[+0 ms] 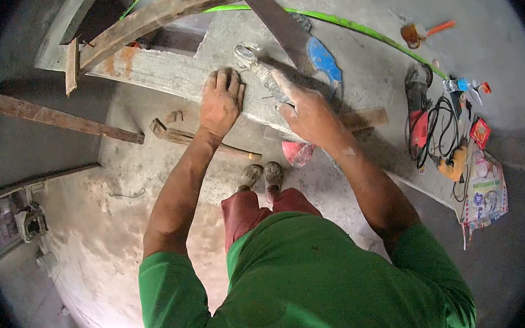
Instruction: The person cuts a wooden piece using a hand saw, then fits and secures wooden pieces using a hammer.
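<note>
My left hand [223, 103] rests palm down on the edge of a grey, dusty slab [167, 72], its fingers stretched out and nothing in them. To its right, my right hand [311, 115] is wrapped round a dust-covered hand tool [262, 70] with a rounded, ring-like head. The tool's exact kind is hard to make out. Its head lies over the slab, just beyond my left fingertips. Close behind my right hand lies a handsaw with a blue handle [325, 61], its dark blade reaching toward the top of the view.
A curved wooden beam [198, 1] and a green strip [350, 24] cross the far side. At right lie a red-and-black power tool [419, 122] with a cord, an orange-handled tool [440, 28] and a printed bag [486, 191]. Wooden pieces [201, 138] lie below, near my feet.
</note>
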A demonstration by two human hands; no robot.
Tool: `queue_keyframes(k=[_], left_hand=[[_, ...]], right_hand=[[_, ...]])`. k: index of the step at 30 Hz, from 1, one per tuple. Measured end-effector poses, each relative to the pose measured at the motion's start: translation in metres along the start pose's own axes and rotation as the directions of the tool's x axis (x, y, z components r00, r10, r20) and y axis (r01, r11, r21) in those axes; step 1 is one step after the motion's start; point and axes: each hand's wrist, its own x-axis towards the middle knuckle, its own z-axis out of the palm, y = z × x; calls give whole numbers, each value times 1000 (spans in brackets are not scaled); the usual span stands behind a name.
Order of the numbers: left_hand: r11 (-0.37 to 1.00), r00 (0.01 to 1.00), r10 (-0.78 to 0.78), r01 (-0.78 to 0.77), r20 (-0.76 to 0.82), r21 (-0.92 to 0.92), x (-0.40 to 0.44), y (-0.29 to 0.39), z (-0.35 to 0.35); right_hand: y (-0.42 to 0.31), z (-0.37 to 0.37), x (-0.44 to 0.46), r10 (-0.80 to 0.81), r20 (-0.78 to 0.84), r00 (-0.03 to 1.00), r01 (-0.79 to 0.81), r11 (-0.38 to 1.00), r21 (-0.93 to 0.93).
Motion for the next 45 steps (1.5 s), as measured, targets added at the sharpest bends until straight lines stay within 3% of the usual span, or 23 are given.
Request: queue_keyframes(k=[2, 6, 9, 11, 18, 24, 26, 27, 30, 33, 35, 37, 38, 40, 42, 43, 44, 45], left_hand=[[1000, 1000, 4, -4, 18, 1, 0, -1, 1], [1000, 1000, 22, -22, 0, 11, -2, -2, 2], [1000, 1000, 13, -13, 3, 12, 0, -1, 0], [1000, 1000, 14, -14, -12, -5, -1, -2, 1], [1000, 1000, 5, -5, 7, -9, 0, -4, 3], [1000, 1000, 3, -3, -14, 11, -1, -3, 5], [998, 999, 35, -34, -2, 60, 0, -2, 2], [997, 999, 35, -34, -9, 66, 3, -4, 2], [999, 999, 24, -23, -29, 50, -2, -2, 4], [1000, 999, 15, -14, -39, 15, -3, -2, 5], [999, 1000, -25, 26, 16, -30, -1, -1, 3], [999, 1000, -26, 26, 13, -23, 1, 2, 1], [999, 999, -36, 36, 13, -14, 0, 2, 0], [995, 1000, 21, -22, 19, 100, -2, -4, 10], [999, 995, -51, 50, 88, 13, 5, 0, -4], [982, 956, -188, 179, 227, 62, 18, 13, -26], [984, 961, -175, 175, 213, 20, 22, 6, -15], [992, 957, -127, 115, 261, 60, 27, 1, -13]], right_hand=[[-5, -3, 1, 108, 89, 990, -110, 994, 25], [6, 1, 6, 171, 173, 970, -167, 985, -40], [4, -2, 7, 161, 150, 975, -158, 987, -35], [-2, -3, 3, 75, 33, 997, -74, 997, -39], [10, 6, 4, 151, 114, 982, -145, 988, -61], [5, 14, -12, 44, -40, 998, -45, 999, -22], [13, 21, -8, 239, 149, 960, -229, 970, -78], [15, 20, -6, 130, 80, 988, -131, 991, 4], [6, 10, -8, 157, 65, 985, -159, 987, 31], [-2, 8, -8, 80, -18, 997, -80, 996, 35], [1, 13, -7, 59, -54, 997, -58, 998, 22], [15, 24, -8, 233, 107, 967, -217, 966, -142], [12, 19, -9, 225, 103, 969, -210, 968, -140], [4, 6, -5, 434, 178, 883, -437, 899, -24], [2, -1, -18, 346, 39, 938, -346, 938, -11], [6, -4, -25, 256, -23, 966, -256, 967, -8], [17, -7, -31, 134, -69, 989, -133, 991, 15], [3, -17, -33, 287, -22, 958, -286, 957, 36]])
